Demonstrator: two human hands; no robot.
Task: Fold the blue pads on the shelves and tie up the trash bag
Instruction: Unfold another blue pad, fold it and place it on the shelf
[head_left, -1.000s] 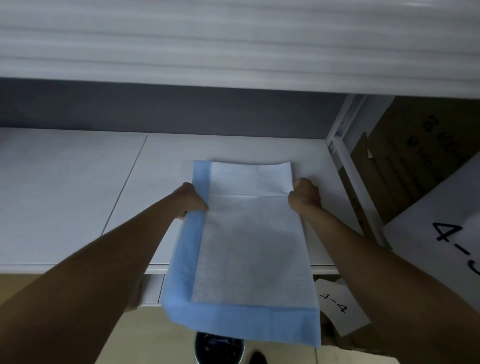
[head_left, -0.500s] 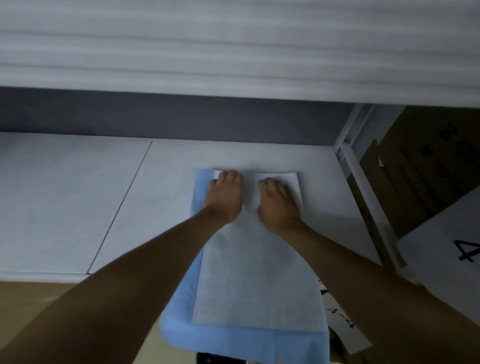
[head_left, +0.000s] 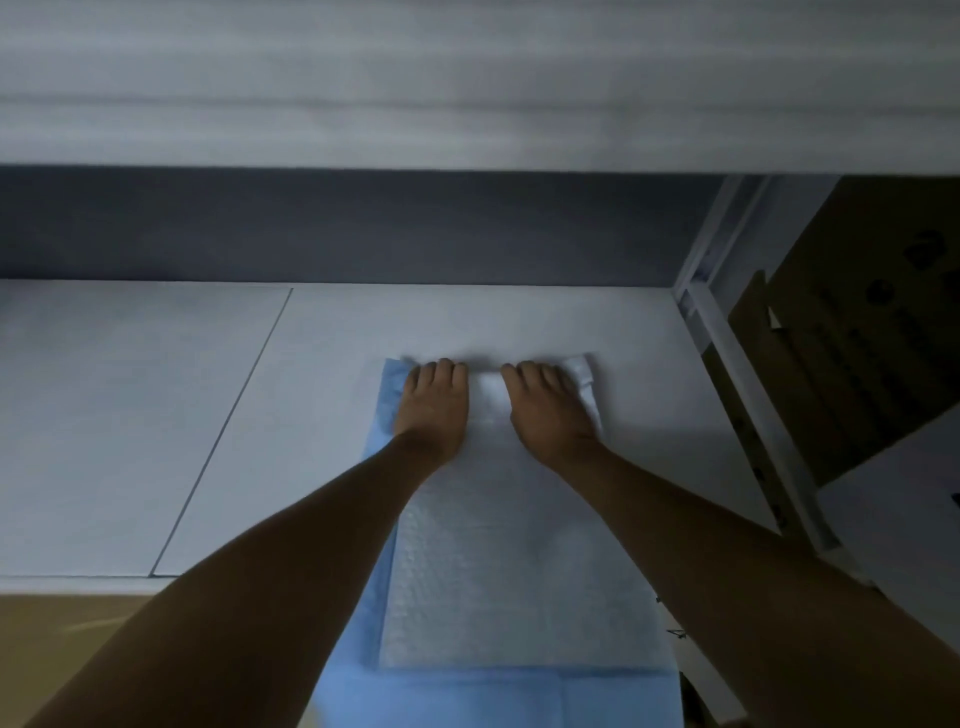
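Observation:
A blue pad (head_left: 519, 571), white quilted side up with a blue border on the left and near sides, lies lengthwise on the white shelf (head_left: 130, 415). Its near end hangs over the shelf's front edge. My left hand (head_left: 434, 402) and my right hand (head_left: 545, 405) rest palm down side by side on the pad's far end, fingers pointing at the back wall. A narrow strip of white pad shows between them. Neither hand grips the pad. No trash bag is in view.
An upper shelf (head_left: 467, 78) overhangs close above. A white upright post (head_left: 737, 374) bounds the shelf on the right, with a brown cardboard box (head_left: 857, 338) and a white sheet (head_left: 893, 509) behind it. A seam (head_left: 228, 426) splits the shelf boards on the left.
My hands let go of the pad's side edges, moved inward and forward, and now lie flat on its far end. The pad has slid farther onto the shelf.

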